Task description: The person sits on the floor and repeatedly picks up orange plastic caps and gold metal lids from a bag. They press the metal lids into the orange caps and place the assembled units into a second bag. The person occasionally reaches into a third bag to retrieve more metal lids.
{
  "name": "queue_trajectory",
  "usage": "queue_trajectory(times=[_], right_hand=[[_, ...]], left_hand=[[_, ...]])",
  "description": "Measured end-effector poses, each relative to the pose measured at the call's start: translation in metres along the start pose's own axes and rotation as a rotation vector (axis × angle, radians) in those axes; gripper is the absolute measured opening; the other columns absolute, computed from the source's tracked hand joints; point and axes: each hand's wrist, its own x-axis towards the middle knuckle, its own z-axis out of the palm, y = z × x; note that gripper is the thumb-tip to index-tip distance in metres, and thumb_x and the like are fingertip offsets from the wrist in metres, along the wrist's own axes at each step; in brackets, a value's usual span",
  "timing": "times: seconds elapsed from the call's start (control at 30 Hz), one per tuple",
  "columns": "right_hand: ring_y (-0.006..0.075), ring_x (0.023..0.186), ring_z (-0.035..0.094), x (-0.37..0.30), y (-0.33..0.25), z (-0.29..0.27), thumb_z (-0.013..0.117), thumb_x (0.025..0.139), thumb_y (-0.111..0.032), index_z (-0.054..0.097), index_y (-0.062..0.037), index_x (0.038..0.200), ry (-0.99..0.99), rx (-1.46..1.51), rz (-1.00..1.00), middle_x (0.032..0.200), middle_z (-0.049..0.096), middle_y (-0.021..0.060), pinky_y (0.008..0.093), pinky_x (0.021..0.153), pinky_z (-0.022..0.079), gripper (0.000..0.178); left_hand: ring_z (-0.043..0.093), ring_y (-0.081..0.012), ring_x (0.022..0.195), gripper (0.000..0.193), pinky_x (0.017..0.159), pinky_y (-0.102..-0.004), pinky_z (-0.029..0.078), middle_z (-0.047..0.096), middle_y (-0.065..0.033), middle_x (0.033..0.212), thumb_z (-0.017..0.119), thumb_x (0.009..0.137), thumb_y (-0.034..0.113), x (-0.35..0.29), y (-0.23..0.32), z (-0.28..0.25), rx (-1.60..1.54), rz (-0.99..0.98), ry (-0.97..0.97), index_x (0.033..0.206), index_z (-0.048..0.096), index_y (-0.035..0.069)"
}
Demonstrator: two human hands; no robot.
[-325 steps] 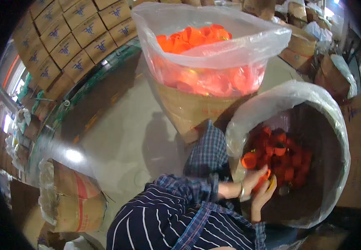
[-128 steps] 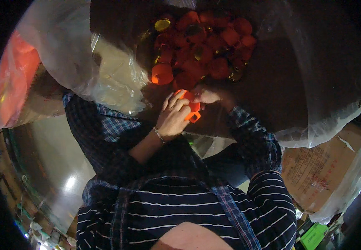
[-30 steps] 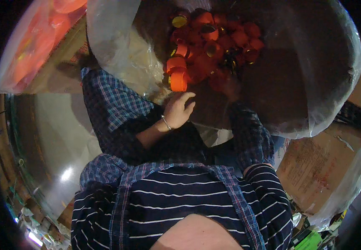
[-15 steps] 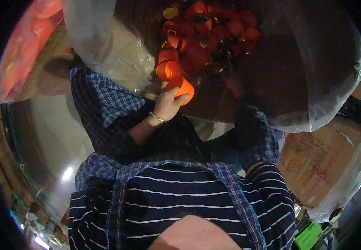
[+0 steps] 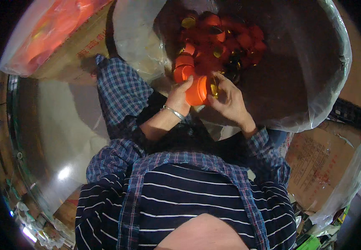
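Note:
My left hand (image 5: 179,101), with a bracelet at the wrist, grips an orange plastic cup-like cap (image 5: 196,92) lying on its side, its rim toward the right. In the fingers of my right hand (image 5: 232,103) is a shiny gold disc (image 5: 214,88), held close beside that rim. Whether the two touch I cannot tell. Just beyond my left hand, more orange caps (image 5: 184,66) lie in a row at the near side of a pile. Gold discs (image 5: 189,22) are scattered among the pile's caps.
A large clear plastic liner (image 5: 342,62) surrounds the dark space with the pile. At the upper left, a plastic bag of orange pieces (image 5: 55,31) rests on a cardboard box (image 5: 91,46). Another cardboard box (image 5: 316,166) with plastic film stands to the right.
My right hand has come up from the pile with a gold disc, bringing it beside the orange cap. My left hand has turned the cap so its rim faces right.

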Motion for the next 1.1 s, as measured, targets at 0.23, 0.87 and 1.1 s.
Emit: queue_trajectory(times=[0.23,0.87,1.1], right_hand=[[0.0389,0.123,0.049,-0.008,-0.089,0.019,0.067,0.086,-0.029,0.050,-0.0007,0.130,0.255,-0.087,-0.143,0.139,0.049,0.0232,0.0463,0.105,0.038,0.054],[0.0356,0.126,0.046,-0.013,-0.089,0.061,0.038,0.102,-0.031,0.043,0.0056,0.137,0.549,0.168,0.069,0.136,0.046,0.0229,0.0408,0.108,0.034,0.050],[0.0377,0.117,0.051,-0.001,-0.074,0.037,0.061,0.084,-0.017,0.053,-0.0012,0.128,0.277,-0.245,-0.169,0.127,0.052,0.0217,0.0449,0.102,0.041,0.048]], left_hand=[[0.059,-0.0228,0.118,0.036,0.105,-0.0386,0.044,0.062,-0.0077,0.127,0.051,0.103,0.028,-0.069,0.006,0.047,0.012,-0.007,-0.067,0.132,0.054,0.006],[0.055,-0.0117,0.088,0.030,0.079,-0.0261,0.046,0.063,-0.0059,0.095,0.055,0.103,0.024,-0.098,0.001,0.072,1.004,0.681,-0.109,0.112,0.057,-0.004],[0.064,-0.0182,0.102,0.025,0.091,-0.0339,0.051,0.067,-0.0054,0.111,0.059,0.099,0.023,-0.058,0.030,0.060,0.190,-0.052,-0.044,0.118,0.062,0.007]])
